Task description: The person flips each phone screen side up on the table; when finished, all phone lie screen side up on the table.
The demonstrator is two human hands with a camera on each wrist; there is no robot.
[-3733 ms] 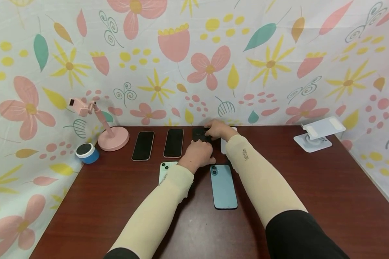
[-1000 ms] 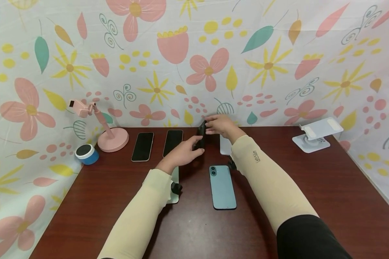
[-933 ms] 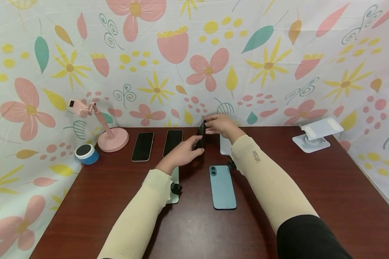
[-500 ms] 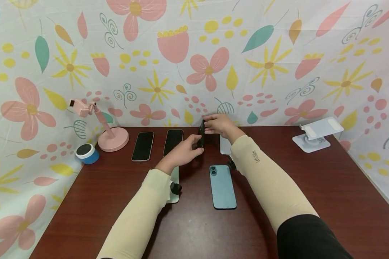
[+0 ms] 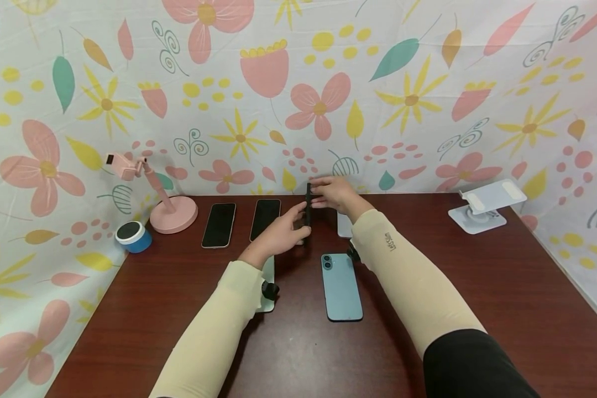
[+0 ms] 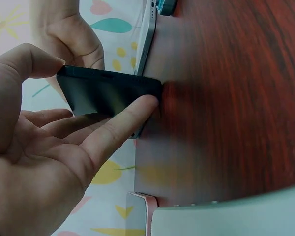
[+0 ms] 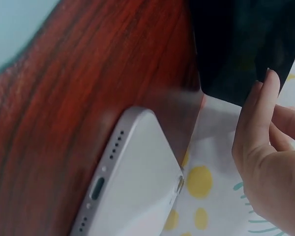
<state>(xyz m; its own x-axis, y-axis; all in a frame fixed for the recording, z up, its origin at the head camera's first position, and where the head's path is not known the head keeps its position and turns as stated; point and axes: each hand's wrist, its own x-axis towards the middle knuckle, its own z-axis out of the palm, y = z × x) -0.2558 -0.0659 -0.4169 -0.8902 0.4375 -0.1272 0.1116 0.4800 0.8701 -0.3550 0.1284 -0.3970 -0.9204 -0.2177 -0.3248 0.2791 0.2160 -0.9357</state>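
A black smartphone (image 5: 308,214) is turned up on its long side near the wall, seen edge-on in the head view. My left hand (image 5: 281,229) pinches its near end, one fingertip at the upper edge and another finger low by the table, as the left wrist view shows. At the far end my right hand (image 5: 337,194) reaches in from the right. Its fairly straight fingers (image 7: 266,93) touch the dark face of the phone (image 7: 241,44) in the right wrist view. Close by on the right lies a white smartphone (image 7: 135,167), partly hidden by the right arm in the head view.
Two dark-screened phones, one left (image 5: 219,225) and one nearer (image 5: 266,218), lie beside a pink stand (image 5: 174,214). A blue phone (image 5: 341,287) and a half-covered pale green phone (image 5: 267,304) lie in front. A blue jar (image 5: 133,236) and a white stand (image 5: 477,215) flank them.
The black smartphone lay flat under both hands earlier and is now raised on its side. Over the last second it has turned to a thinner edge-on view and shifted slightly left.
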